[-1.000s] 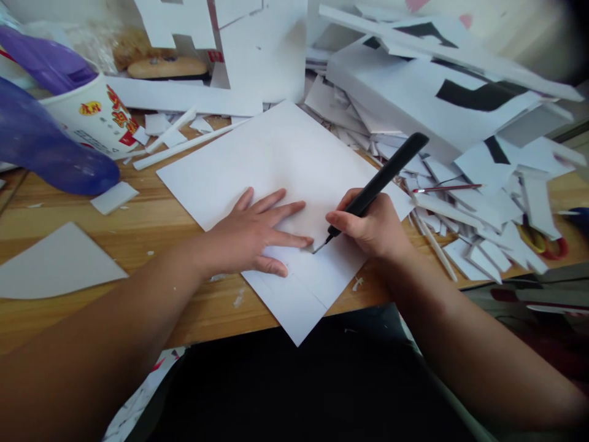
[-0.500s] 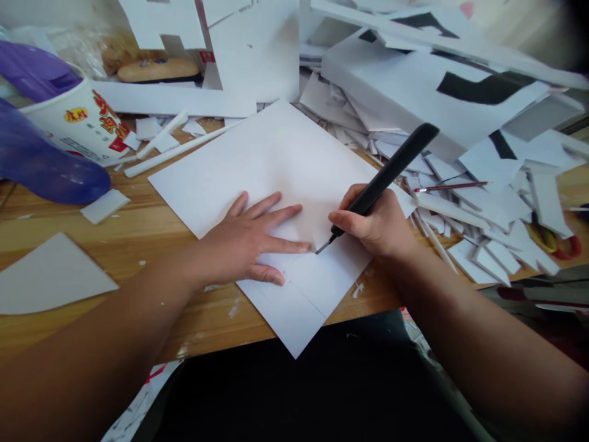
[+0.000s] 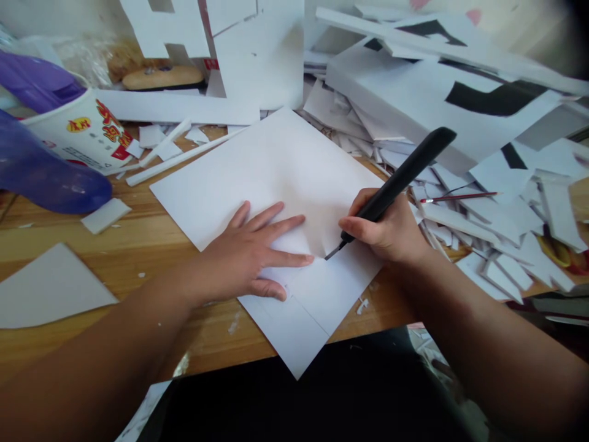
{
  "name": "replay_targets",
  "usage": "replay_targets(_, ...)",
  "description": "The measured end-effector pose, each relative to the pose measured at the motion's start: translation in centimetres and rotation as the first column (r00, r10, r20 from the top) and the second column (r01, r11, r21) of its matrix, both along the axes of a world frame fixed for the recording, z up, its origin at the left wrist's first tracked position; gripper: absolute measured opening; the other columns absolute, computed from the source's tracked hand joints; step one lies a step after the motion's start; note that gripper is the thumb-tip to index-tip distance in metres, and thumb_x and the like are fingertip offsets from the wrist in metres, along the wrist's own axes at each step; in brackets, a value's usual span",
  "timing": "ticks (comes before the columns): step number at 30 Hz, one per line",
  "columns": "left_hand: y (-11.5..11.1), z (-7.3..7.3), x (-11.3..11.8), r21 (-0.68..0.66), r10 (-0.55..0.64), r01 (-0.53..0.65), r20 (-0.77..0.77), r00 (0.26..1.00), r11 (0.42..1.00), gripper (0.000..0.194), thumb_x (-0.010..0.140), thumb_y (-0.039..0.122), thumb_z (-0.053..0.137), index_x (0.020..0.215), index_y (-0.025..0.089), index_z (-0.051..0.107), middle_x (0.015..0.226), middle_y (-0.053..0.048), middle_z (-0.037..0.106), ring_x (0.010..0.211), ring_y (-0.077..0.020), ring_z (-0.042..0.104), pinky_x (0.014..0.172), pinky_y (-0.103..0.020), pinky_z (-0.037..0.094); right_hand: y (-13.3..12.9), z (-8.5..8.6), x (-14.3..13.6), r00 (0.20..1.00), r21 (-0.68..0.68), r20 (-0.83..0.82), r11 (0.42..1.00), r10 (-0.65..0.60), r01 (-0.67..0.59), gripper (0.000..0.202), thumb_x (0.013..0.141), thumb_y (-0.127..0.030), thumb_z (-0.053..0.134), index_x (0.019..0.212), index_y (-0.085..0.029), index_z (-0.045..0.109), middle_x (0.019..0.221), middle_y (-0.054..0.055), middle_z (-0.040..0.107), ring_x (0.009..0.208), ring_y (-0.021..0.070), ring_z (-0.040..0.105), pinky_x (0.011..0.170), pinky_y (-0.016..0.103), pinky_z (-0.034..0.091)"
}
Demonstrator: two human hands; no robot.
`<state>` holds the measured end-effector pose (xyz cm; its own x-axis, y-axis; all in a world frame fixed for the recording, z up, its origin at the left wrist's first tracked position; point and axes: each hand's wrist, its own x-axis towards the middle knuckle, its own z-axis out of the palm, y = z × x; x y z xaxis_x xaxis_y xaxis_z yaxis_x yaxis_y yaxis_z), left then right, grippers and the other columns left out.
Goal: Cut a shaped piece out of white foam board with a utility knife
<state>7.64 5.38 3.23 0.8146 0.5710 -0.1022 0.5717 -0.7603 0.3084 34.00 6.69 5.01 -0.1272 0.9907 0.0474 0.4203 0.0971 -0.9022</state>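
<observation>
A large white board (image 3: 230,172) lies cornerwise on the wooden table, its near corner jutting past the front edge. Thin straight lines show on its near part. My left hand (image 3: 253,252) rests flat on it with the fingers spread. In my right hand (image 3: 389,224) is a black utility knife (image 3: 400,178), gripped like a pen and slanting up to the right. Its blade tip touches the board, or nearly so, just right of my left index fingertip.
White offcuts (image 3: 464,215) are heaped at the right, with a red pencil (image 3: 460,197) on top. A paper cup (image 3: 83,132) and a blue-purple object (image 3: 50,172) stand at the left. Nearer lies a loose white piece (image 3: 55,288). Cut white panels (image 3: 257,55) stand at the back.
The knife and my right hand have shifted slightly to the right along the board. My left hand keeps its place on the board. The whole view has moved a little.
</observation>
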Motion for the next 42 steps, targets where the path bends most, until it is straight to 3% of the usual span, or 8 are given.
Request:
replay_targets(14, 0.0, 0.3, 0.2, -0.030, 0.017, -0.016, 0.018, 1.000, 0.999, 0.055, 0.080, 0.067, 0.058, 0.133, 0.052, 0.051, 0.162, -0.003, 0.025, 0.147, -0.0423, 0.012, 0.107, -0.075, 0.006, 0.2, -0.8, 0.4, 0.999, 0.027, -0.038, 1.000, -0.006, 0.007, 0.026, 0.064, -0.036, 0.077, 0.058, -0.020, 0.058, 0.053, -0.003, 0.057, 0.048, 0.0100, 0.047, 0.044, 0.024, 0.036)
replay_targets(16, 0.0, 0.4, 0.3, -0.044, 0.028, -0.028, 0.011, 1.000, 0.999, 0.057, 0.078, 0.068, 0.060, 0.132, 0.052, 0.052, 0.162, -0.003, 0.025, 0.147, -0.0428, 0.012, 0.107, -0.076, 0.005, 0.1, -0.9, 0.6, 0.993, 0.043, -0.120, 0.999, 0.002, 0.003, 0.028, 0.065, -0.039, 0.078, 0.059, -0.021, 0.057, 0.053, -0.003, 0.055, 0.048, 0.0107, 0.048, 0.044, 0.025, 0.037)
replay_targets(22, -0.2, 0.2, 0.2, -0.002, 0.060, -0.060, 0.065, 0.996, 0.998, 0.058, 0.081, 0.059, 0.065, 0.134, 0.038, 0.055, 0.157, -0.009, 0.036, 0.147, -0.0397, 0.019, 0.109, -0.073, 0.009, -1.4, -0.6, 0.9, 0.852, 0.078, -0.486, 0.961, -0.195, 0.265, 0.049, 0.051, -0.065, 0.082, 0.061, -0.026, 0.054, 0.050, -0.004, 0.050, 0.042, 0.0142, 0.047, 0.041, 0.032, 0.042)
replay_targets(25, -0.2, 0.0, 0.0, 0.053, 0.140, -0.148, 0.135, 0.981, 0.988, 0.048, 0.090, 0.046, 0.060, 0.133, 0.026, 0.056, 0.150, -0.012, 0.046, 0.143, -0.0300, 0.034, 0.115, -0.061, 0.020, -2.5, -0.4, 0.7, 0.852, 0.123, -0.482, 0.947, -0.205, 0.297, 0.051, 0.048, -0.063, 0.086, 0.061, -0.026, 0.054, 0.051, -0.002, 0.053, 0.045, 0.0166, 0.050, 0.042, 0.034, 0.043)
replay_targets(30, 0.1, -0.2, -0.5, 0.144, 0.230, -0.262, 0.205, 0.951, 0.954, 0.034, 0.093, 0.031, 0.052, 0.123, 0.018, 0.062, 0.141, -0.012, 0.056, 0.135, -0.0245, 0.047, 0.111, -0.046, 0.039, -3.5, -0.3, -0.3, 0.860, 0.177, -0.393, 0.890, -0.327, 0.419, 0.035, 0.063, -0.049, 0.083, 0.070, -0.025, 0.057, 0.053, -0.003, 0.052, 0.045, 0.0150, 0.049, 0.043, 0.032, 0.042)
replay_targets(35, 0.4, -0.1, -1.1, 0.187, 0.294, -0.327, 0.184, 0.938, 0.926, 0.032, 0.094, 0.027, 0.046, 0.120, 0.018, 0.064, 0.138, -0.011, 0.058, 0.132, -0.0243, 0.050, 0.108, -0.045, 0.042, -3.7, -0.2, -1.2, 0.869, 0.248, -0.312, 0.850, -0.384, 0.465, 0.029, 0.069, -0.042, 0.080, 0.084, -0.028, 0.061, 0.062, -0.001, 0.056, 0.045, 0.0151, 0.050, 0.041, 0.032, 0.039)
replay_targets(38, 0.6, 0.1, -1.3, 0.189, 0.294, -0.320, 0.156, 0.943, 0.928, 0.034, 0.094, 0.026, 0.046, 0.121, 0.016, 0.064, 0.139, -0.013, 0.057, 0.132, -0.0264, 0.050, 0.108, -0.047, 0.042, -3.4, -0.4, -1.5, 0.898, 0.277, -0.293, 0.869, -0.329, 0.409, 0.032, 0.070, -0.039, 0.079, 0.094, -0.029, 0.061, 0.066, -0.002, 0.056, 0.047, 0.0159, 0.052, 0.045, 0.034, 0.043)
replay_targets(42, 0.6, 0.2, -1.3, 0.206, 0.295, -0.319, 0.141, 0.945, 0.925, 0.034, 0.093, 0.027, 0.047, 0.121, 0.018, 0.064, 0.139, -0.011, 0.058, 0.131, -0.0271, 0.050, 0.108, -0.048, 0.042, -3.1, -1.1, -1.3, 0.899, 0.240, -0.323, 0.894, -0.294, 0.379, 0.027, 0.072, -0.036, 0.077, 0.087, -0.029, 0.056, 0.069, -0.001, 0.057, 0.053, 0.0177, 0.057, 0.051, 0.036, 0.048)
